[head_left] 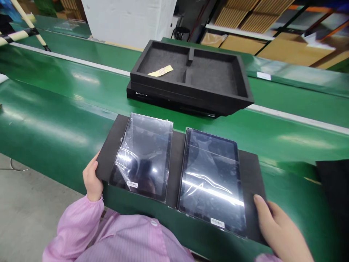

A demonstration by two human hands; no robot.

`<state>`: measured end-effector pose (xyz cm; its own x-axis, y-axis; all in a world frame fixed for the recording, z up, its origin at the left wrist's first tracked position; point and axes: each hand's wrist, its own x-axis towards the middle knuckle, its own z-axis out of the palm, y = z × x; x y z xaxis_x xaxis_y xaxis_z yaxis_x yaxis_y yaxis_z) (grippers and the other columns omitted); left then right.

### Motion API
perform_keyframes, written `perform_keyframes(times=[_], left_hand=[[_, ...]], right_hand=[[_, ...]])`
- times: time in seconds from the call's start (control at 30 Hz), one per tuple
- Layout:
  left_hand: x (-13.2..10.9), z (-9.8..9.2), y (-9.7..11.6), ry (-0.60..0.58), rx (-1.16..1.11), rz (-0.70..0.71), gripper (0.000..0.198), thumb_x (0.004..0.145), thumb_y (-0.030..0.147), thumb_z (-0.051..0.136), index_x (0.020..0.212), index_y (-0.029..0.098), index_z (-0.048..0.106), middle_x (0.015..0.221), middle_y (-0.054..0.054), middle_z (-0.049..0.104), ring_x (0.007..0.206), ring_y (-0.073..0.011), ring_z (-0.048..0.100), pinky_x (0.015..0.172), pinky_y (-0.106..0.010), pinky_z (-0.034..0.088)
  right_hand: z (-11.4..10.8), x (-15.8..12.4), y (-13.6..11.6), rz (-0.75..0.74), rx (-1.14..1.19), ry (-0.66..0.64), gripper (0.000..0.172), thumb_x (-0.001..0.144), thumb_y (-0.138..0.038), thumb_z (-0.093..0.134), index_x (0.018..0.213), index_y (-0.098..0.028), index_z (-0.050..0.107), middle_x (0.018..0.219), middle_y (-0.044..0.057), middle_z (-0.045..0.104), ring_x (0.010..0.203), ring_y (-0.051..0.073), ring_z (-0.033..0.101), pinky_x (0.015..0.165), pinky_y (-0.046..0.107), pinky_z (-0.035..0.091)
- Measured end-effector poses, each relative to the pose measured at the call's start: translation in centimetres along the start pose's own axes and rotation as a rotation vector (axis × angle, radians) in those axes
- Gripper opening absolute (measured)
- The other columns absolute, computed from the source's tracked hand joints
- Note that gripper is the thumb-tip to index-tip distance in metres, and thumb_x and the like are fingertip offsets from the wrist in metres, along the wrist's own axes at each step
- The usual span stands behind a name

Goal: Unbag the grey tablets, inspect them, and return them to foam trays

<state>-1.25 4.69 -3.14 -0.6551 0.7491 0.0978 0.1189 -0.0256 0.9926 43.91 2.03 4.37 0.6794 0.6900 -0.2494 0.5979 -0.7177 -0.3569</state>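
A flat black board (176, 165) lies low over the green surface, held at both ends. Two dark glossy tablets rest on it side by side: the left tablet (145, 156) and the right tablet (212, 182), each with a small white label near its lower edge. My left hand (92, 178) grips the board's left end, and my right hand (275, 218) grips its right end with the thumb on top. Beyond them stands a stack of black foam trays (191, 87); the top one has two compartments, with a torn yellowish paper (160, 71) in the left one.
Green work surfaces (49, 120) run across the view, split by a pale strip. A dark object (334, 196) sits at the right edge. Behind are a white block (131, 22), cardboard boxes (294, 47) on shelves and a striped pole (19, 36) at upper left.
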Motion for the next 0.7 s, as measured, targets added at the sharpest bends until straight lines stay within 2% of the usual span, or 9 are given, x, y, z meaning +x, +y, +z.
perform_keyframes(times=[0.07,0.17,0.23,0.3,0.37,0.47,0.57,0.63,0.7], left_hand=[[0.1,0.1,0.1,0.006,-0.021,-0.001,0.038,0.089,0.032,0.047,0.106,0.017,0.077,0.113,-0.004,0.075,0.115,-0.0256,0.065,0.101,-0.034,0.05],[0.1,0.3,0.5,0.027,-0.033,0.032,0.035,0.088,0.03,0.05,0.107,0.018,0.077,0.113,-0.003,0.075,0.114,-0.0238,0.065,0.101,-0.032,0.049],[-0.2,0.3,0.7,0.05,0.002,0.116,0.034,0.087,0.027,0.054,0.113,0.019,0.074,0.118,-0.004,0.073,0.116,-0.0238,0.064,0.103,-0.034,0.047],[-1.0,0.0,0.7,0.081,0.068,0.292,0.035,0.086,0.025,0.057,0.118,0.021,0.071,0.122,-0.005,0.07,0.118,-0.0254,0.062,0.106,-0.039,0.045],[-1.9,-0.6,0.6,0.09,0.16,0.554,0.033,0.084,0.025,0.059,0.114,0.023,0.072,0.117,-0.006,0.072,0.113,-0.0267,0.064,0.105,-0.044,0.044],[-3.3,-1.6,0.3,0.002,0.329,0.906,0.023,0.077,0.027,0.065,0.097,0.028,0.076,0.096,-0.003,0.077,0.094,-0.025,0.068,0.104,-0.043,0.042],[-4.0,-2.0,-0.1,-0.11,0.467,1.067,0.022,0.07,0.039,0.072,0.092,0.034,0.077,0.083,0.0,0.078,0.08,-0.0231,0.068,0.106,-0.04,0.036],[-4.1,-1.9,-0.6,-0.158,0.531,1.13,0.028,0.067,0.046,0.075,0.094,0.037,0.078,0.084,0.002,0.078,0.079,-0.0227,0.067,0.109,-0.038,0.031],[-3.9,-1.9,-1.6,-0.188,0.566,1.183,0.029,0.066,0.048,0.077,0.094,0.04,0.077,0.084,0.003,0.078,0.08,-0.0219,0.066,0.112,-0.037,0.026]], right_hand=[[-0.8,0.9,-0.6,0.002,-0.11,-0.065,0.036,0.065,-0.069,0.042,0.052,-0.035,0.047,0.064,0.014,0.065,0.064,0.037,0.062,0.07,0.051,0.048],[-2.8,1.4,-3.1,-0.073,-0.275,0.027,0.043,0.062,-0.071,0.047,0.073,-0.032,0.06,0.088,0.018,0.072,0.072,0.039,0.065,0.073,0.051,0.048],[-3.7,1.3,-6.4,-0.236,-0.363,0.109,0.058,0.069,-0.07,0.043,0.098,-0.026,0.066,0.111,0.02,0.071,0.089,0.04,0.068,0.079,0.05,0.049],[-3.8,1.0,-10.7,-0.491,-0.387,0.1,0.063,0.08,-0.064,0.039,0.115,-0.02,0.066,0.121,0.017,0.069,0.104,0.039,0.066,0.088,0.05,0.049],[-2.7,0.8,-15.2,-0.771,-0.344,0.038,0.057,0.085,-0.055,0.044,0.12,-0.016,0.067,0.122,0.015,0.069,0.109,0.036,0.066,0.093,0.048,0.05],[0.7,1.4,-21.0,-1.1,-0.246,-0.008,0.054,0.091,-0.045,0.049,0.127,-0.007,0.064,0.127,0.017,0.067,0.117,0.032,0.064,0.1,0.044,0.049],[4.6,2.5,-24.4,-1.211,-0.183,-0.016,0.053,0.088,-0.042,0.057,0.125,-0.005,0.064,0.124,0.016,0.068,0.115,0.031,0.066,0.099,0.045,0.05],[6.6,3.2,-25.4,-1.213,-0.145,-0.058,0.046,0.087,-0.043,0.058,0.116,-0.009,0.069,0.115,0.012,0.072,0.105,0.029,0.069,0.093,0.044,0.054],[7.7,3.5,-25.6,-1.201,-0.09,-0.109,0.039,0.089,-0.043,0.056,0.107,-0.013,0.073,0.105,0.008,0.075,0.096,0.026,0.071,0.088,0.04,0.055]])
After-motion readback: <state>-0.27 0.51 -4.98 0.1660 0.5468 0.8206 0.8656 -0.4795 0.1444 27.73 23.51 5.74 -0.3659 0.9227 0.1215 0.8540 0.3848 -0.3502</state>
